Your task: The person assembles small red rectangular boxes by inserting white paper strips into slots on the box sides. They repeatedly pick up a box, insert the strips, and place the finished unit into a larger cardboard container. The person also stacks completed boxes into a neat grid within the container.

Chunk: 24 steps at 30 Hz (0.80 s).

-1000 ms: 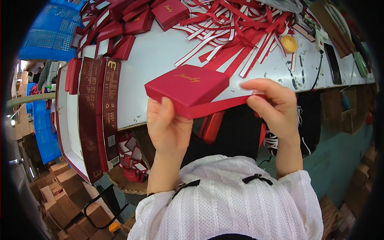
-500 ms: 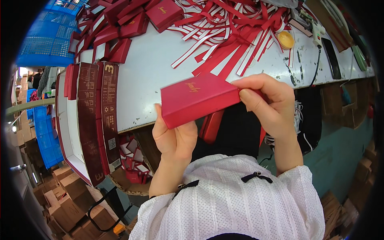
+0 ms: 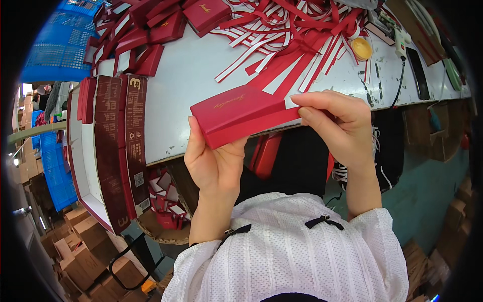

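My left hand (image 3: 214, 168) holds a flat red gift box (image 3: 234, 108) with gold lettering on its lid, thumb at the near left corner and fingers beneath. A red ribbon strip (image 3: 279, 121) lies along the box's near side and sticks out past its right end. My right hand (image 3: 342, 126) pinches that free end between thumb and fingertips. The box is tilted in the air over the table's front edge. On the table beyond lies a heap of red ribbon strips with white backing (image 3: 289, 30).
Red boxes (image 3: 166, 30) pile up at the far left, beside a blue crate (image 3: 58, 45). An open maroon carton (image 3: 108, 151) stands left of the table. A yellow round tub (image 3: 360, 49) and a black phone (image 3: 417, 73) lie at right. Small boxes (image 3: 168, 201) fill a container below.
The ribbon strip now stands away from the box's right end, held by my right hand. The box has shifted slightly left and turned, and my left hand has moved left with it.
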Each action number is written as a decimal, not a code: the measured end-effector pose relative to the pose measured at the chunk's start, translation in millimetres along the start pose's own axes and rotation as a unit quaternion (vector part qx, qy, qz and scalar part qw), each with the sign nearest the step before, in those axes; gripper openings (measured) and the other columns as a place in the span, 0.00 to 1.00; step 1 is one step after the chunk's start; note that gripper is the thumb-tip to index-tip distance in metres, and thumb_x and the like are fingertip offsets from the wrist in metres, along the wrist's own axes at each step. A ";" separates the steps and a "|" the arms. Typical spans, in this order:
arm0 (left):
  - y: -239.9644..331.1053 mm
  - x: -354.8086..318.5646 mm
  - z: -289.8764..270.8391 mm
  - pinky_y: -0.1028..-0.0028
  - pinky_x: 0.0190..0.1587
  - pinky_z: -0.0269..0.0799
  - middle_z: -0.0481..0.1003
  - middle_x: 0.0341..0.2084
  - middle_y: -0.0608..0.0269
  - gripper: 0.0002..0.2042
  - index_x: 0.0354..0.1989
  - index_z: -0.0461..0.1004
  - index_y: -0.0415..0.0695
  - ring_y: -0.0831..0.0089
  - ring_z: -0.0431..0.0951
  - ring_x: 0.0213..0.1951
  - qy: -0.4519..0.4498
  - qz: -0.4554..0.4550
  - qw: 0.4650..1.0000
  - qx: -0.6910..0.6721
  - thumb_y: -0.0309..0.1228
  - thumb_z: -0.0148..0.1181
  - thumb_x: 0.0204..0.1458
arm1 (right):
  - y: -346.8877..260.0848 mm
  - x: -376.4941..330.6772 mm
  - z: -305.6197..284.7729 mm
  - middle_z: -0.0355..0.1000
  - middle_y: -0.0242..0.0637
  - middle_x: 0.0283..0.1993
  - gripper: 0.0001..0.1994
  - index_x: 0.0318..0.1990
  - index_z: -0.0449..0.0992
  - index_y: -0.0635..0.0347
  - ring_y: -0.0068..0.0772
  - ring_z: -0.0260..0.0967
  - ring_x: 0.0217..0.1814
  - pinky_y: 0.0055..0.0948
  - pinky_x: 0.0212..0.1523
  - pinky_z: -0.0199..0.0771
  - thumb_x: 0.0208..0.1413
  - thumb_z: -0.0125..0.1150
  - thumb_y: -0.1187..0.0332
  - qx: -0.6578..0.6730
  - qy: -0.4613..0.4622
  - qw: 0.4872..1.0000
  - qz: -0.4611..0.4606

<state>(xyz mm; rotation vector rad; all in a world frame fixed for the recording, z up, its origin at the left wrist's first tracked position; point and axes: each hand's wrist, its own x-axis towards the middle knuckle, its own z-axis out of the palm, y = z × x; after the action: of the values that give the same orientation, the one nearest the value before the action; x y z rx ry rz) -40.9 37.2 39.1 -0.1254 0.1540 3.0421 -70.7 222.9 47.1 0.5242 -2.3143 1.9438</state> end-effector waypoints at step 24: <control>-27.3 24.8 -2.1 0.69 0.37 0.71 0.70 0.34 0.57 0.09 0.37 0.64 0.38 0.69 0.73 0.35 0.034 0.125 0.904 0.407 0.31 0.42 0.54 | -2.5 -14.1 35.5 0.67 0.30 0.19 0.09 0.33 0.65 0.63 0.12 0.61 0.20 0.14 0.20 0.59 0.43 0.55 0.79 0.109 0.084 0.990 0.018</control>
<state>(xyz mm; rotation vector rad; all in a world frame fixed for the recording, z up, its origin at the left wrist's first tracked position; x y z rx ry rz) -62.7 66.2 32.2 -0.1492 1.5040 2.9078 -51.0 191.2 38.7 0.3205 -2.0387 2.1810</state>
